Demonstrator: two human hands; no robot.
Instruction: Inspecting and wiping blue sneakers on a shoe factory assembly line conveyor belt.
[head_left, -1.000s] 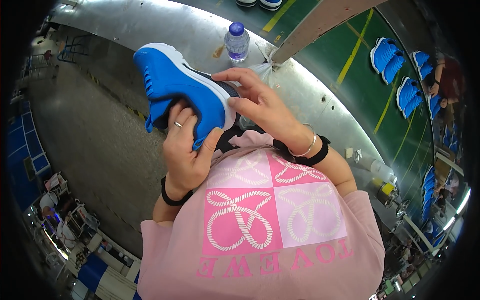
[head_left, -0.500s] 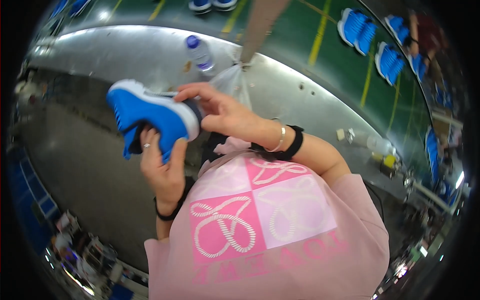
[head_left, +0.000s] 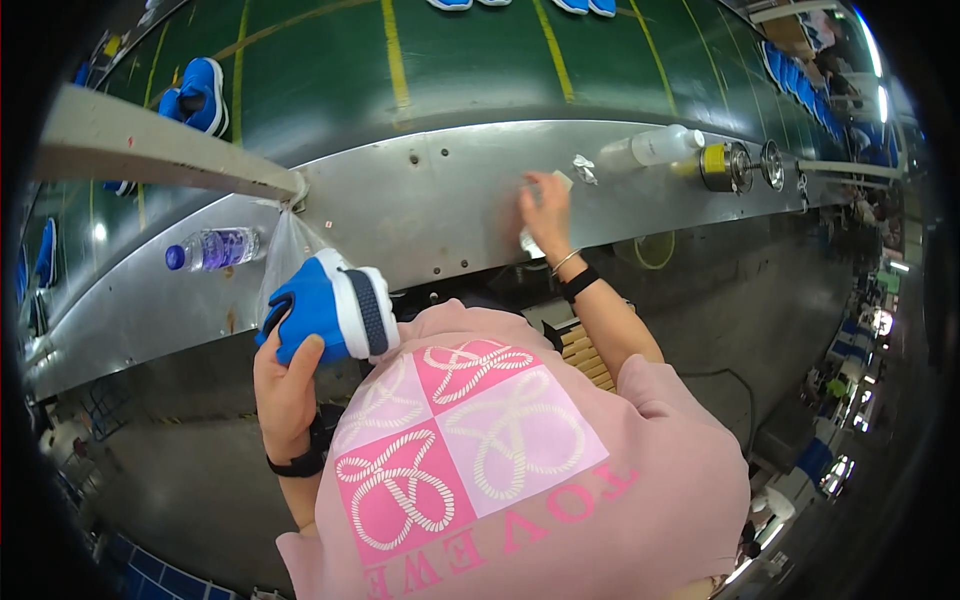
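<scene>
My left hand (head_left: 285, 385) is closed around the upper of a blue sneaker (head_left: 312, 318) near its opening, fingers partly hidden behind it. The shoe's white midsole and dark outsole (head_left: 372, 310) face right, towards my shirt. Over the metal bench, my right hand (head_left: 548, 215) is stretched out, its fingers bent and smeared by motion. Right behind its fingers shows a small pale block (head_left: 564, 180), partly hidden. Beneath the hand is a whitish patch (head_left: 530, 244) that I cannot make out. Whether the right fingers hold anything cannot be seen.
A purple-capped water bottle (head_left: 215, 249) lies left on the metal bench (head_left: 400, 205), near a clear plastic bag (head_left: 292, 250) tied to a post (head_left: 170, 145). Crumpled foil (head_left: 585, 170), a white bottle (head_left: 652, 147) and a yellow-labelled metal canister (head_left: 724, 167) sit right. Beyond, a green conveyor (head_left: 480, 70) carries blue shoes.
My view has swung to the right. My right hand has let go of the sneaker and moved right over the bench. The left hand still holds the shoe, now turned with its sole facing right.
</scene>
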